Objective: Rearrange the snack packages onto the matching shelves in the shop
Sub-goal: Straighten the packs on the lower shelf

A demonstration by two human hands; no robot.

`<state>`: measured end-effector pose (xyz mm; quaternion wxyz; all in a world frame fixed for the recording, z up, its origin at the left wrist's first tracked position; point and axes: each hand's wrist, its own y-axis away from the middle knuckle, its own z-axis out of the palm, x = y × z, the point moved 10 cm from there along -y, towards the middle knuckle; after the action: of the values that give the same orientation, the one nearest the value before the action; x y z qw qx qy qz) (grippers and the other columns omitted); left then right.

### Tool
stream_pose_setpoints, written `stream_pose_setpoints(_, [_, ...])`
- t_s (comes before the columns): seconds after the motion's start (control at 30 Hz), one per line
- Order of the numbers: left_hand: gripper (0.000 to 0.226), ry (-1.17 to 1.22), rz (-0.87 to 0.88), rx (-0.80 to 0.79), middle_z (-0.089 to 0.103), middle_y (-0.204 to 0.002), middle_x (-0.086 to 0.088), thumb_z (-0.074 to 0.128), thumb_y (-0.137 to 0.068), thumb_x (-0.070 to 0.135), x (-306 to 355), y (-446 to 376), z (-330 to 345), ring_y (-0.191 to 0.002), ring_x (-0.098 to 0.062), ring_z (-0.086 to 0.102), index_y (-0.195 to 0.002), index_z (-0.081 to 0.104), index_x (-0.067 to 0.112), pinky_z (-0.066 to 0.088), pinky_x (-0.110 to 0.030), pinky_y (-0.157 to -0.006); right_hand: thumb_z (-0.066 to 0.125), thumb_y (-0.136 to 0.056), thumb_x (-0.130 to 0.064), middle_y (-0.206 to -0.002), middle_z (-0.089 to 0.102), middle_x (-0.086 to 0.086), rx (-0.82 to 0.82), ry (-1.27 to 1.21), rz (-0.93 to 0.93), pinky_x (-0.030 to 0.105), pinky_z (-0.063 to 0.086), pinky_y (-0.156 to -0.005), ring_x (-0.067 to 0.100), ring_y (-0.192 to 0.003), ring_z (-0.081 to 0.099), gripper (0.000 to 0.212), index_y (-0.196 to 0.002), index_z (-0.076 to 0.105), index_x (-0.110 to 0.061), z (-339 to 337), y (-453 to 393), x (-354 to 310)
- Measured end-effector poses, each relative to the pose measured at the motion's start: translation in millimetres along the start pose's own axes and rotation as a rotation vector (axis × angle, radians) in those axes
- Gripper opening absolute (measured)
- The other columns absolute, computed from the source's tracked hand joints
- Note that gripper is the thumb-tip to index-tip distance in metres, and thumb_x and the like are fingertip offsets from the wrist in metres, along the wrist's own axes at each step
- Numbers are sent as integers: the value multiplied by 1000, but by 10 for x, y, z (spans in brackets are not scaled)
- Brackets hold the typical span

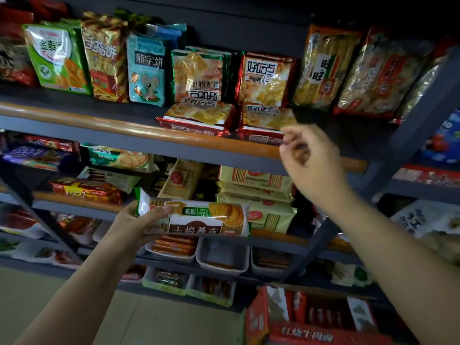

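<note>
My left hand grips the left end of a long white-and-green biscuit package, held level in front of the middle shelf. My right hand is raised at the front rail of the upper shelf, fingers loosely curled and blurred, holding nothing. It is just below and right of two red cracker packs lying flat, the left one and the right one. Behind them stand upright snack bags in a row. Pale yellow cracker packs are stacked on the middle shelf behind the held package.
Grey shelves with orange front rails fill the view. White trays with small snacks sit on lower shelves. An open red carton of packets stands on the floor at bottom right. A second shelf unit joins at the right.
</note>
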<state>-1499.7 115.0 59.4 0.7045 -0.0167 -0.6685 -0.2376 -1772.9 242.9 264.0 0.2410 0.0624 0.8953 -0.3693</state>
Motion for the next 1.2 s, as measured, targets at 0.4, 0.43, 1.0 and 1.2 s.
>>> stream_pose_setpoints(0.4, [18, -67, -218, -122, 66, -89, -7, 67, -82, 16, -957, 29, 881, -83, -23, 63, -97, 56, 15, 52, -32, -62, 53, -93, -43, -128, 49, -2, -644, -9, 845, 23, 45, -85, 12, -105, 55, 53, -139, 40, -21, 691, 2423, 1567])
stream_pose_setpoints(0.43, [23, -79, -236, -149, 66, -88, -7, 68, -82, 17, -1034, 38, 1033, -84, -24, 63, -102, 56, 13, 51, -32, -63, 51, -93, -46, -130, 50, -1, -648, -34, 942, 25, 45, -84, 13, -103, 55, 55, -140, 38, -20, 622, 2588, 1686])
stream_pose_setpoints(1.0, [67, -80, -318, -420, 69, -109, -9, 75, -62, 33, -1433, 484, 2804, -100, -26, 66, -121, 53, 12, 53, -39, -80, 47, -97, -37, -114, 49, -10, -80, -846, 1435, 42, 54, -89, 31, -97, 69, 18, -111, 50, -28, -402, 3302, 2292])
stream_pose_setpoints(1.2, [102, -125, -317, -510, 62, -124, -6, 88, -46, 50, -1501, 506, 3057, -111, -23, 61, -132, 45, 16, 54, -41, -90, 59, -86, -44, -116, 64, 4, -72, -833, 1398, 38, 58, -83, 26, -94, 71, 41, -120, 52, -21, -512, 3290, 2434])
